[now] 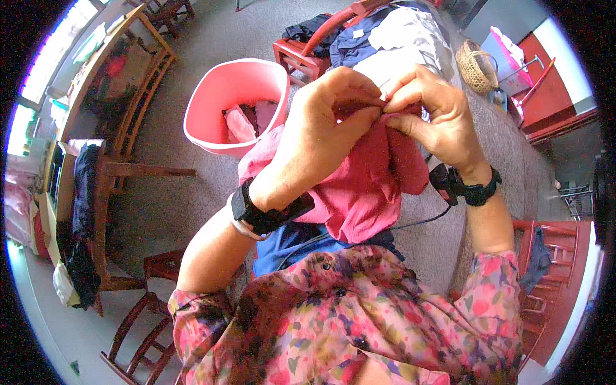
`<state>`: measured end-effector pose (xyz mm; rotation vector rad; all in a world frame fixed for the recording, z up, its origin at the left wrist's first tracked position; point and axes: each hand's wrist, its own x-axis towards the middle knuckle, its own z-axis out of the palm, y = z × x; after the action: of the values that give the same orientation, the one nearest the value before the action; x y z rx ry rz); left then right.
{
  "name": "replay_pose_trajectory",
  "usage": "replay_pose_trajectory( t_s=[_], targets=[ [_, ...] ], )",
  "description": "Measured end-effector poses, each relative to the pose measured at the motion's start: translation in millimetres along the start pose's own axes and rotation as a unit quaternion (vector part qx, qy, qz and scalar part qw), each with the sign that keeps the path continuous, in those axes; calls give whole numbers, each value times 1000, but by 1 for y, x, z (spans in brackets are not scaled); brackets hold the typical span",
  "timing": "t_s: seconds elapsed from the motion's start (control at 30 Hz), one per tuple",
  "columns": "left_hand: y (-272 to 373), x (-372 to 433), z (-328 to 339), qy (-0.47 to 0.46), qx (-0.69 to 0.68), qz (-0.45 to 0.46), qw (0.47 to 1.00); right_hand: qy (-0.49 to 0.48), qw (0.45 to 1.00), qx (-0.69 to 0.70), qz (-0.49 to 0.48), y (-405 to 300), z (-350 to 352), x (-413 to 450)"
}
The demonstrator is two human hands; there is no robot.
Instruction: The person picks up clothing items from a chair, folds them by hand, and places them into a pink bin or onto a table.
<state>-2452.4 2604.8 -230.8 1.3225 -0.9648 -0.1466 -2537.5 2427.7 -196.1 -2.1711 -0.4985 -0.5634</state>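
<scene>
A pinkish-red piece of cloth [356, 192] hangs from my fingers and drapes over my lap. My left hand [332, 115] pinches its upper edge between thumb and fingers. Right beside it, my right hand [433, 113] grips the same edge, so the fingertips of both hands nearly meet. Whether a needle or other small item sits between the fingertips is too small to tell. Black straps with small devices are on both wrists, and a thin dark cable [423, 221] leads from the right one across my lap.
A pink plastic bin [207, 106] with pieces of cloth inside stands ahead on the left. Behind my hands, a red wooden chair [308, 57] bears dark and white garments [404, 33]. A woven basket [476, 67] is at the far right. Wooden tables [144, 168] and chairs line the left.
</scene>
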Motion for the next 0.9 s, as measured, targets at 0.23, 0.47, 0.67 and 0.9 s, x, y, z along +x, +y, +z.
replay_pose_trajectory(
  t_s=[0.23,0.47,0.67,0.9],
  targets=[
    [8,5,1,48,86,2,995,4,993,20,115,-4,2,1],
    [-4,-54,28,-200,161,54,965,112,985,-32,130,15,-11,7],
    [-75,-150,28,-356,299,-62,883,91,985,34,142,5,-8,8],
    [-34,-137,-85,-187,36,-306,933,32,976,79,201,32,-34,-41]
  ],
)
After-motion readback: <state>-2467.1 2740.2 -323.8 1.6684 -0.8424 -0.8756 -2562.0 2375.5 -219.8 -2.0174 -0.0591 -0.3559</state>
